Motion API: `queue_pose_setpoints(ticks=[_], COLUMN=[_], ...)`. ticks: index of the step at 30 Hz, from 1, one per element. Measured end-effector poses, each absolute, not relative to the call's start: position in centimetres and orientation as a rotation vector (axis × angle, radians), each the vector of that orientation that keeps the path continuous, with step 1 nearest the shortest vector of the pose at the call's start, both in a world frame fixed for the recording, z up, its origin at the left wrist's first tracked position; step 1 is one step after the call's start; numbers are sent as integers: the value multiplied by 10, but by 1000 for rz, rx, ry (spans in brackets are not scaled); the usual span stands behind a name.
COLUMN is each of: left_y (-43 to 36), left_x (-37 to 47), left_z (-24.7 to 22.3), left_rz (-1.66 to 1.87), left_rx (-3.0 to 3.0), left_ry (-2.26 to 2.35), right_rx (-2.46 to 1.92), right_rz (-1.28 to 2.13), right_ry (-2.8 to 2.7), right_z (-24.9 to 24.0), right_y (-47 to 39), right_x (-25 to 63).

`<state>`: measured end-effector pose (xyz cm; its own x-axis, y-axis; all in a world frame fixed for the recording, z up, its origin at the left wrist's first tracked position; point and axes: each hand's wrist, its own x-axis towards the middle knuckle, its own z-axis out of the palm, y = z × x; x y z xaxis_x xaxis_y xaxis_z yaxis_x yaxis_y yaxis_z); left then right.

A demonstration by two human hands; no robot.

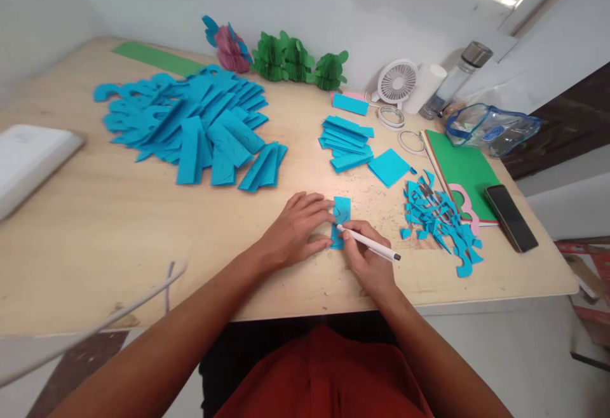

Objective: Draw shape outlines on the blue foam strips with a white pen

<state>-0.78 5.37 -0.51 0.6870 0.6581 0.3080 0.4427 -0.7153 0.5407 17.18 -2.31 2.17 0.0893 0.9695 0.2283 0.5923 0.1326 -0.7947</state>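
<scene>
Low in the middle of the frame, the left hand (295, 227) lies flat on the counter (95, 227), its fingers spread and pressing the left edge of a small blue slip (342, 209); its grip is open, closed on nothing. The right hand (365, 259) sits just right of it, its grip pinched narrow around a white pen (369, 244). The pen's tip meets the slip near its middle, and its other end points toward the right of the frame. A curved line shows on the slip above the tip.

The slip lies upright in the frame, on bare wood between the two hands, well apart from the other paper.

To the right of the hands lies a scatter of blue scraps (441, 224) with scissors (429, 192) half buried in them. Just beyond the scraps is a green sheet (464, 173) with a pink cut-out (464, 205) on its lower edge and a phone (511, 218) at its right. Above the hands, centre right, is a stack of folded blue slips (347, 141) and beside it a blue square (388, 167).

In the upper left spreads a large heap of cut blue shapes (190, 122), with a green strip (157, 58) behind it. Along the wall at the top stand green paper balls (295, 62) and a pink and blue one (229, 46). Right of these are a small fan (396, 81), a white roll (426, 87), a bottle (455, 78) and a clear pouch (493, 129). Two tape rings (400, 129) lie in front of the fan. A white box (28, 161) sits at the left edge, and a white cable (95, 326) crosses the lower left.
</scene>
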Motion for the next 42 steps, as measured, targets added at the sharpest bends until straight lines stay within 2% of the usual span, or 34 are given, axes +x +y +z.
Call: queue_pose_setpoints(ticks=[14, 24, 32, 42], left_y=[54, 54, 54, 54], left_x=[-8, -8, -9, -8], left_z=[-4, -7, -8, -5], left_rz=[680, 690, 685, 673], left_rx=[2471, 2481, 2481, 2471], left_ry=[849, 838, 846, 847], right_rx=[-1565, -1516, -1555, -1541], right_rz=[495, 535, 621, 567], right_ry=[-1619, -1673, -1510, -1602], right_z=[21, 20, 22, 20], right_y=[-26, -23, -26, -23], right_x=[172, 172, 174, 171])
